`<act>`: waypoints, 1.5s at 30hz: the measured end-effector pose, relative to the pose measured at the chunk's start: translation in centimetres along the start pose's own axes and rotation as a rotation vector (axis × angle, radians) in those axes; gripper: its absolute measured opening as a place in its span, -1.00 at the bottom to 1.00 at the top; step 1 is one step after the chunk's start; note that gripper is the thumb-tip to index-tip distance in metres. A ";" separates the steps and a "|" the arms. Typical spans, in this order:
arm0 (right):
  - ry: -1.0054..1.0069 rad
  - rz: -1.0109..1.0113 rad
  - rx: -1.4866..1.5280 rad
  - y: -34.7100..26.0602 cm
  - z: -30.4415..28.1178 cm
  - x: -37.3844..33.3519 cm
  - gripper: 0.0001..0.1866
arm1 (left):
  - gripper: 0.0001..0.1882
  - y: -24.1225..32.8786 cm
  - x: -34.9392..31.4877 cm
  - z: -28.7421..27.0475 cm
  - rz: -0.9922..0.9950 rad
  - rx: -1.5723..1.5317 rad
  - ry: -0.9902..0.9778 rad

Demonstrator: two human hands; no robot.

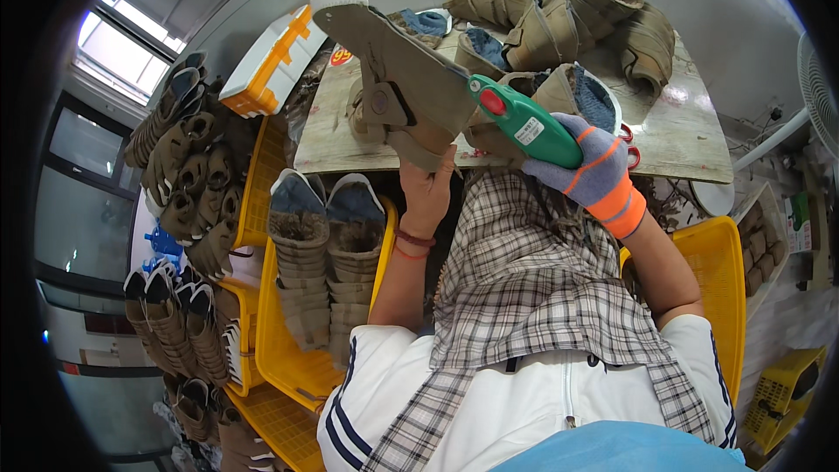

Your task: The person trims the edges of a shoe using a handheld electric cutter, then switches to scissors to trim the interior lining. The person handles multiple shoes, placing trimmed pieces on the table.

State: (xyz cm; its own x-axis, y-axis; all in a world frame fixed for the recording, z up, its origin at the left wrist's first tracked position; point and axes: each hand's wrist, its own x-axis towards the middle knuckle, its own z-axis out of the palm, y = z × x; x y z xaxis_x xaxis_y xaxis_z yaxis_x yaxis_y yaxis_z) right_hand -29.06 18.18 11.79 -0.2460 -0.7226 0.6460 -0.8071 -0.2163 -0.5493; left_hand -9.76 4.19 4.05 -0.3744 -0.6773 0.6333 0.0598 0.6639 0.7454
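Observation:
My left hand [426,197], bare with a red band at the wrist, grips the lower edge of a taupe boot upper [411,79]. The upper is tilted, its pale-edged end toward the upper left, with a strap and a round button on its side. In a grey and orange glove, my right hand [585,166] is closed around a green handheld tool with a red button [529,127]. The tool's front end meets or overlaps the upper's right side; I cannot tell whether they touch. Behind it, more boot uppers [542,31] are heaped on the table [690,135].
Red-handled scissors [633,156] lie near the table's front edge. Yellow baskets [730,297] flank me; the left one [288,376] holds stacked uppers [301,271]. More uppers [188,166] are piled far left beside a white and orange box [271,65]. A fan [817,92] stands at right.

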 end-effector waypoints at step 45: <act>-0.040 0.754 0.199 7.3 -5.6 -6.2 -0.51 | -0.70 -10.1 4.2 7.1 -0.909 -0.794 -0.187</act>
State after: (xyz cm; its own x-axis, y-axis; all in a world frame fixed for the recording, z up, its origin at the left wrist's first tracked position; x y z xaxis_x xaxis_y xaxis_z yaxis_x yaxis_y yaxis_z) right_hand -36.44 24.73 6.71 -0.6671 -0.7437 0.0429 -0.3173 0.2316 -0.9196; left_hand -18.54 -3.05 -2.29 -0.6980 -0.6942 -0.1755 0.2310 -0.4503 0.8625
